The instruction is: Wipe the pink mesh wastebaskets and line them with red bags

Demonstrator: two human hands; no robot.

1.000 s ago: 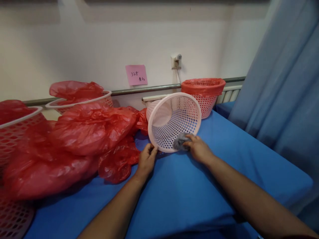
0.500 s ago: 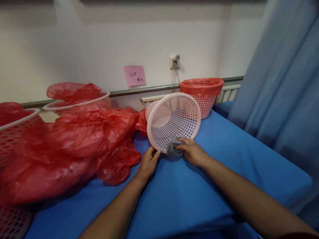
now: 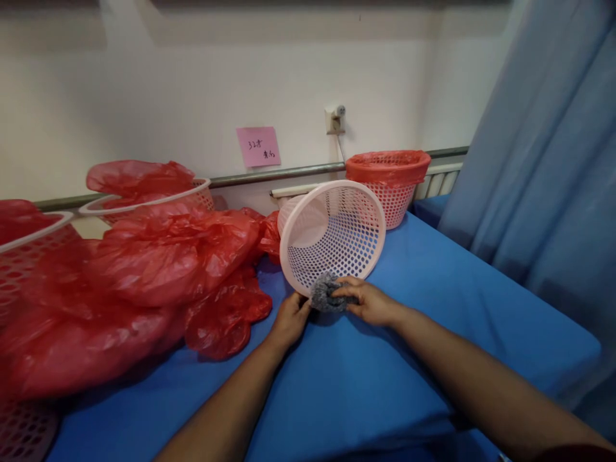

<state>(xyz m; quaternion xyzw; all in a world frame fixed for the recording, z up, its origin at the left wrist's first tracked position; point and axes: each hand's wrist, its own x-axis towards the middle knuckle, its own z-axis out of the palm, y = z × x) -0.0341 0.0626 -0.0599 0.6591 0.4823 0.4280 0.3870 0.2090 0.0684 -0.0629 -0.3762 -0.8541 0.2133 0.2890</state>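
A pale pink plastic basket [image 3: 308,221] with perforated walls lies tilted on its side, its mouth facing me. At the lower rim my left hand [image 3: 290,319] is closed on the basket's edge, its fingertips partly hidden beneath. My right hand [image 3: 368,300] grips a grey fuzzy cloth [image 3: 327,292] and presses it against the front of that rim, close to my left thumb. The blue sheet [image 3: 356,378] under the basket covers the surface.
Crumpled red plastic bags [image 3: 173,256] heap on the left beside more pink baskets [image 3: 33,231]. Behind, a red-lined basket [image 3: 392,192] stands near the wall rail [image 3: 283,172]. A blue curtain [image 3: 539,147] hangs at the right.
My right hand has slid the grey cloth slightly left and down along the rim, closer to my left hand. The basket has barely shifted.
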